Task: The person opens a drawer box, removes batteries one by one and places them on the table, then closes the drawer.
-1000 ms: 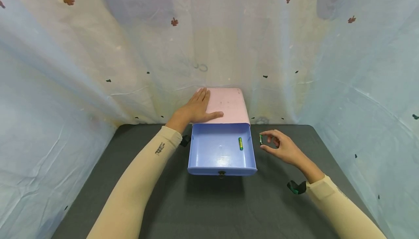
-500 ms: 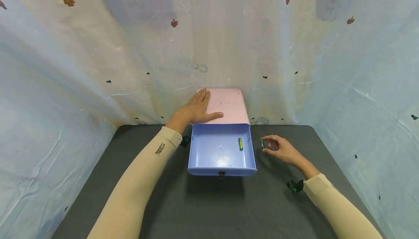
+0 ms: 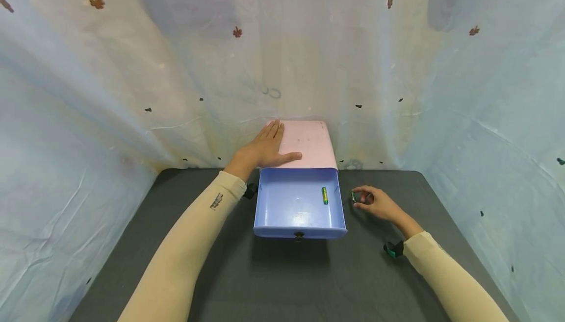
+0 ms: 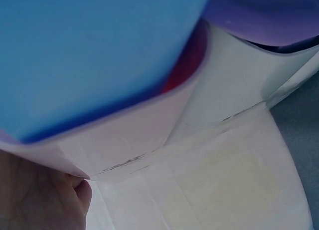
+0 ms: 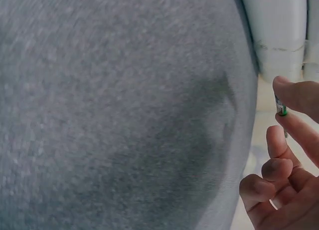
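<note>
Right hand [image 3: 375, 203] has dropped lower and a bit nearer since a second ago, so now it sits down by the mat [image 3: 282, 283], just right of the drawer [image 3: 291, 202], with the battery [image 3: 353, 197] pinched between thumb and fingertips. Left hand and drawer haven't budged.

Hard bits first: that pinched battery is mostly covered by the fingers, only a dark green sliver shows in the head view, and the right wrist view catches just its tip [image 5: 282, 108] at the frame edge. Can't tell if it touches the mat yet. The left wrist view is basically a blur of blue and pink plastic with a bit of thumb at the bottom left corner, not much use.

Left hand [image 3: 264, 148] lies flat on the pink box [image 3: 309, 140], fingers straight and together pointing far, thumb stuck out right along the near edge.

Drawer is pulled out toward the near side, and a second battery [image 3: 324, 195] lies inside it near the right wall, lengthwise near to far.
</note>
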A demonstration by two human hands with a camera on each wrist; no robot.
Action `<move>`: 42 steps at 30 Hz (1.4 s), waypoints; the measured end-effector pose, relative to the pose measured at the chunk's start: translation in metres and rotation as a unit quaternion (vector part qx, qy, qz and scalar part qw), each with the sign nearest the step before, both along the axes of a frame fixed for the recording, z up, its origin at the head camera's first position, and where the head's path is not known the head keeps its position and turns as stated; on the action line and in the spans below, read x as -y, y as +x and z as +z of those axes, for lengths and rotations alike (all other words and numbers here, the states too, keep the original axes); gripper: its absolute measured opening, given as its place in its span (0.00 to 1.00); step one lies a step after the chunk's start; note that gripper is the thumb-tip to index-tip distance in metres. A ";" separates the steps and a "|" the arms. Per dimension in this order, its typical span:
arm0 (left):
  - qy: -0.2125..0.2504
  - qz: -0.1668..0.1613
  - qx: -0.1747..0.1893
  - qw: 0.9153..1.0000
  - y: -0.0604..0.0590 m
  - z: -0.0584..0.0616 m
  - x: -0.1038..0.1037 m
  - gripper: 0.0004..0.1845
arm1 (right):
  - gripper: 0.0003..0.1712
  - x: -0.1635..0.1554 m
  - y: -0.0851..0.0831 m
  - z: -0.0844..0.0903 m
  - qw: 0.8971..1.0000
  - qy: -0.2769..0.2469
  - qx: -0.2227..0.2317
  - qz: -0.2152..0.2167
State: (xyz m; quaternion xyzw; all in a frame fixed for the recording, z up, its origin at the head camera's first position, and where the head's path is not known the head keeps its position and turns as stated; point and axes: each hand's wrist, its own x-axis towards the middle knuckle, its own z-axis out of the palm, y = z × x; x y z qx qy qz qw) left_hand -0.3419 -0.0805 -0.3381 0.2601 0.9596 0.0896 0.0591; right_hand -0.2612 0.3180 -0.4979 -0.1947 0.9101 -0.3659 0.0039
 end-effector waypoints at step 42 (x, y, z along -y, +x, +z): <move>0.005 -0.004 -0.016 1.000 0.005 0.002 0.000 0.68 | 0.26 0.002 -0.010 -0.020 0.999 -0.007 0.046 -0.020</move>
